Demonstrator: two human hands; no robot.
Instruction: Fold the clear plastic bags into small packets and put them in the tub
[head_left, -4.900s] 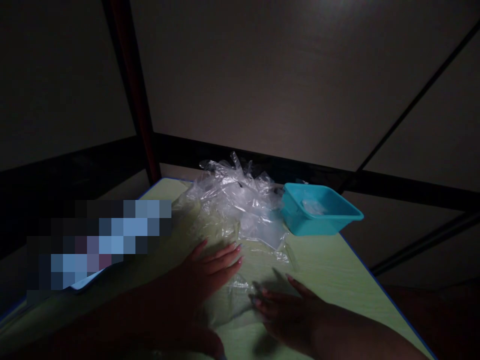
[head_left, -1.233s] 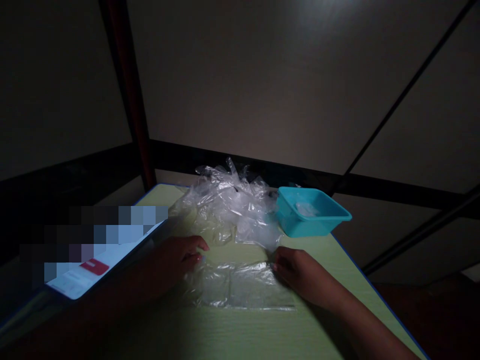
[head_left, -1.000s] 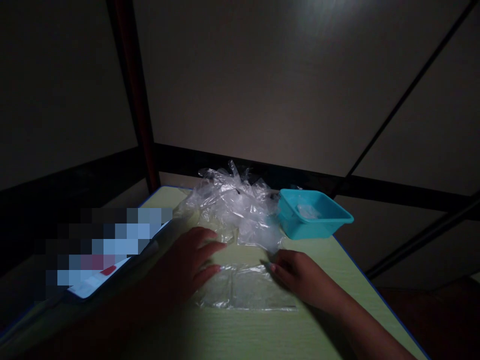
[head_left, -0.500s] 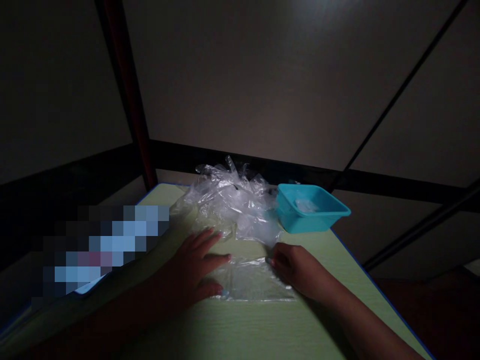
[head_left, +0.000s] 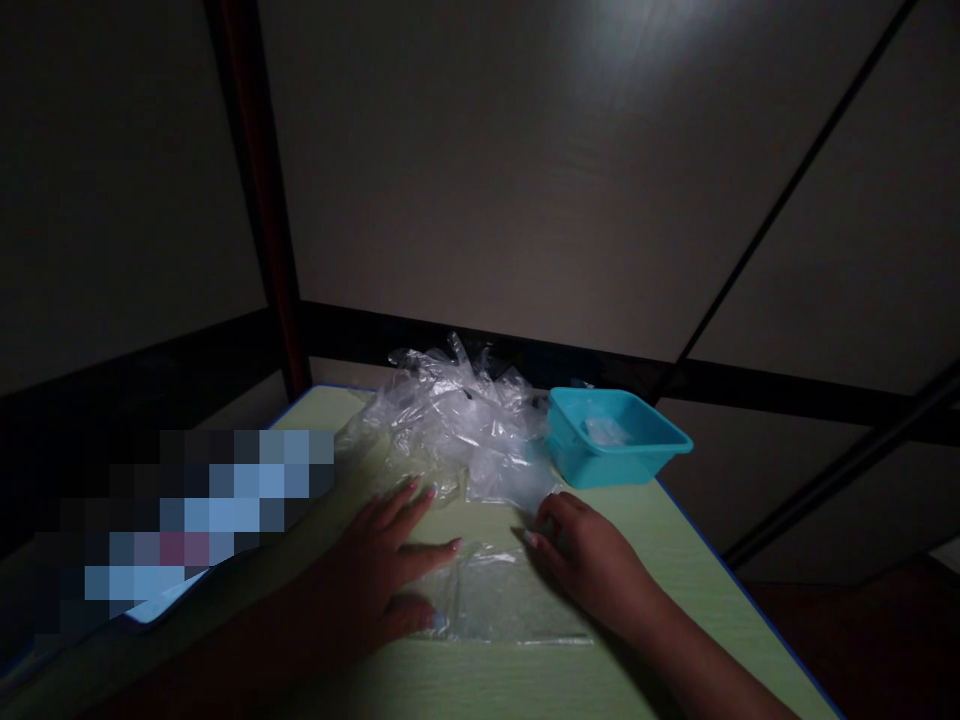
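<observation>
A clear plastic bag (head_left: 495,600) lies flattened on the pale green tabletop in front of me. My left hand (head_left: 401,565) rests with fingers spread across the left side of this bag, the thumb at its lower left. By the upper right corner is my right hand (head_left: 581,545), its fingers curled in toward the thumb. What the right fingertips hold, if anything, is hidden. Behind both hands rises a crumpled heap of clear plastic bags (head_left: 465,410). A turquoise plastic basin (head_left: 607,465) stands right of the heap, with some clear plastic (head_left: 606,432) inside.
At the left edge of the table (head_left: 420,690) lies a bluish object (head_left: 225,520) blurred into blocks. Blue trim (head_left: 750,600) runs along the table's right side. A panelled wall (head_left: 487,200) closes off the back. The light is dim.
The whole view has tilted, so the table sits slightly lower. My right hand has shifted a little away from me and left along the bag's top edge. My left hand stays spread on the bag.
</observation>
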